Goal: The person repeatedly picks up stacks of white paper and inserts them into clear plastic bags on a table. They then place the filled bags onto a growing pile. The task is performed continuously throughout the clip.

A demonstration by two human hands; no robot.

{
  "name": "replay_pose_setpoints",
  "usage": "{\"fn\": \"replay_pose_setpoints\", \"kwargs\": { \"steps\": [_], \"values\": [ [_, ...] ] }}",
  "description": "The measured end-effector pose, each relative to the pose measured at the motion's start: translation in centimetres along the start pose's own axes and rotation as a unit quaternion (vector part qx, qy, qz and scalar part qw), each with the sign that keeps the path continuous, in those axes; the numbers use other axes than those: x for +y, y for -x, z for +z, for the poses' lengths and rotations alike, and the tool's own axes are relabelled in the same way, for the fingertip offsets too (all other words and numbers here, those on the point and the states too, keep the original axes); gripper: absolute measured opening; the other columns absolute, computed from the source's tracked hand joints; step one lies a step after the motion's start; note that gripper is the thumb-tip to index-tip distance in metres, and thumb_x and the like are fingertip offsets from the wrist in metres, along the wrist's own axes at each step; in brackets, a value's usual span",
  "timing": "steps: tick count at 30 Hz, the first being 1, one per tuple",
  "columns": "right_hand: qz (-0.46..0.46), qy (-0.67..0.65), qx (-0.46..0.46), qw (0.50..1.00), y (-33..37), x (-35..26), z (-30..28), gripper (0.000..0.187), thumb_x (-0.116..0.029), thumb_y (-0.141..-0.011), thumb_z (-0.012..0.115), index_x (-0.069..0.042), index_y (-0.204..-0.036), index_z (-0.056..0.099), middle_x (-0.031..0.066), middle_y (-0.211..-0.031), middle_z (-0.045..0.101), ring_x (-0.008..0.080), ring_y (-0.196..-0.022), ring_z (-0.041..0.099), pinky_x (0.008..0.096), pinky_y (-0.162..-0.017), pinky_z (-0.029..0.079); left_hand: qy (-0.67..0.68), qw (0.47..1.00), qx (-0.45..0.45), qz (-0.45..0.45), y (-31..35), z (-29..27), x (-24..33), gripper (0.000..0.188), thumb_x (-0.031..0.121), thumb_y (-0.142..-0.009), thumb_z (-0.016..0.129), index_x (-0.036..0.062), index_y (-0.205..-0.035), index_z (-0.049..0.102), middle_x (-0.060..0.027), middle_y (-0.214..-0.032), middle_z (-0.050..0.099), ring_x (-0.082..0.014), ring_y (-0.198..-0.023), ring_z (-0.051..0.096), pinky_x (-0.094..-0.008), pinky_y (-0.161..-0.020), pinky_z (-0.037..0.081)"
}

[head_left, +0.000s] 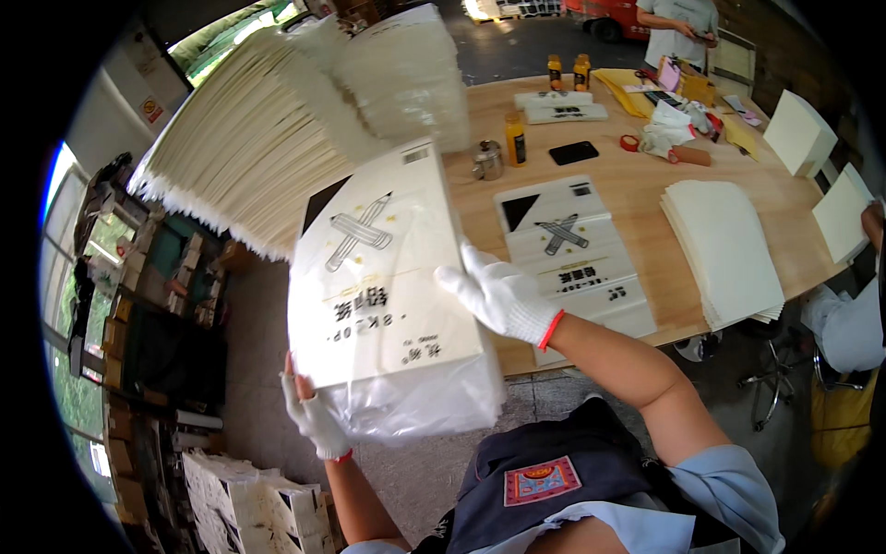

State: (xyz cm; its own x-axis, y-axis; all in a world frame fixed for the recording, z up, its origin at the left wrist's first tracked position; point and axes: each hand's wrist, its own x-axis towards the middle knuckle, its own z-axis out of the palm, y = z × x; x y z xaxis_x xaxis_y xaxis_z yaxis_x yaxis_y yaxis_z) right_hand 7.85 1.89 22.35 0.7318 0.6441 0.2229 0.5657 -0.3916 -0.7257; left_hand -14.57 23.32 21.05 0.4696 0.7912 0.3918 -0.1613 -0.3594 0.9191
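A thick pack of paper (388, 286) in clear plastic, its white cover printed with crossed pencils, is held up tilted over the table's near left edge. My left hand (318, 420), in a white glove with bare fingertips, grips its lower left edge; part of that hand is hidden behind the pack. On the other side my right hand (509, 297), in a white glove with a red cuff, holds the right edge. Loose clear plastic bunches at the pack's near end. A flat printed plastic bag (591, 277) with the same pencil design lies to the right on the table.
Tall stacks of clear bags (249, 138) rise at the left. On the wooden table (646, 198) are a metal pot (487, 160), an orange bottle (515, 138), a black phone (574, 151) and a paper stack (724, 245). A person (678, 32) stands behind; another's hand (872, 222) shows right.
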Motion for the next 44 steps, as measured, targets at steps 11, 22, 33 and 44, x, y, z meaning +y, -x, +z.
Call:
{"fn": "replay_pose_setpoints", "kwargs": {
  "steps": [11,22,33,44],
  "values": [
    [0.080,0.177,-0.115,0.974,-7.2,24.5,-8.7,0.049,-0.038,-0.087,0.055,-0.007,-0.125,0.054,0.0213,-0.114,0.060,0.0375,-0.101,0.058,0.0439,-0.086,0.046,0.052,0.913,0.249,-0.319,19.9,-2.2,-16.9,0.032,0.021,-0.096,0.048,0.0040,-0.122,0.056,-0.0105,-0.120,0.057,-0.0191,-0.107,0.053,-0.0318,-0.089,0.042],
    [0.046,0.496,-0.103,0.861,-24.4,48.8,-14.0,0.072,-0.016,-0.078,0.062,-0.018,-0.144,0.032,0.0124,-0.145,0.037,0.0309,-0.133,0.035,0.0456,-0.106,0.030,-0.106,0.802,-0.132,-0.574,28.4,14.5,-14.9,0.029,0.024,-0.095,0.051,0.0091,-0.118,0.059,-0.0082,-0.109,0.063,-0.0187,-0.097,0.057,-0.0320,-0.082,0.046],
    [0.097,0.336,-0.154,0.924,-28.6,45.8,-15.4,0.045,-0.024,-0.085,0.052,-0.008,-0.127,0.050,0.0201,-0.099,0.064,0.0344,-0.092,0.063,0.0452,-0.078,0.051,-0.261,0.792,-0.354,-0.424,18.2,24.1,-5.7,0.031,0.023,-0.097,0.045,0.0096,-0.122,0.056,-0.0118,-0.107,0.063,-0.0225,-0.099,0.058,-0.0343,-0.086,0.046],
    [0.249,-0.535,0.178,0.788,-17.6,42.8,-9.9,0.046,-0.027,-0.092,0.055,-0.007,-0.132,0.048,0.0105,-0.120,0.059,0.0275,-0.101,0.062,0.0444,-0.069,0.058,-0.097,0.827,-0.483,-0.270,13.3,29.7,-4.5,0.045,0.027,-0.097,0.047,0.0061,-0.136,0.043,-0.0127,-0.139,0.044,-0.0266,-0.120,0.049,-0.0409,-0.104,0.038]
  ]
}}
